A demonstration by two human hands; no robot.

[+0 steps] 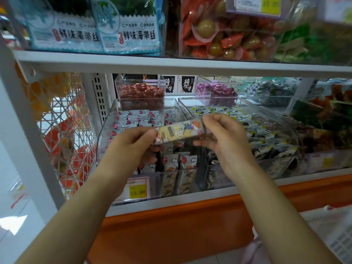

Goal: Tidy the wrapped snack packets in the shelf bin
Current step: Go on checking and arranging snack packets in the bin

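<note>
- White shop shelving (171,62) on an orange base fills the view, with two shelf levels showing.
- The clear bin (104,130) sits on the lower shelf, straight ahead of the person. It holds rows of small white packets (137,119) printed with red balloons and clouds, too many to count. At least two of them stand upright against its front wall.
- One held packet (180,131), yellow with cartoon figures, hangs level above the middle of the bin, its right end a little higher.
- The left hand (131,147) pinches the packet's left end, thumb on top and fingers curled below.
- The right hand (226,138) pinches the right end with bent fingertips, thumb underneath.
- One yellow price tag (137,191) reading 15.80 is fixed to the bin's front wall.
- Just right of the bin is one second bin (293,130) of black, white and yellow packets.
- Behind the bin stand two small clear boxes: one with red sweets (142,91) and one with purple sweets (217,91).
- Left of the bin hangs one wire basket (64,130).
- Above the bin, on the upper shelf, are two blue seaweed bags (133,33). Right of them is one container of round green snacks (224,39) in orange wrappers.
</note>
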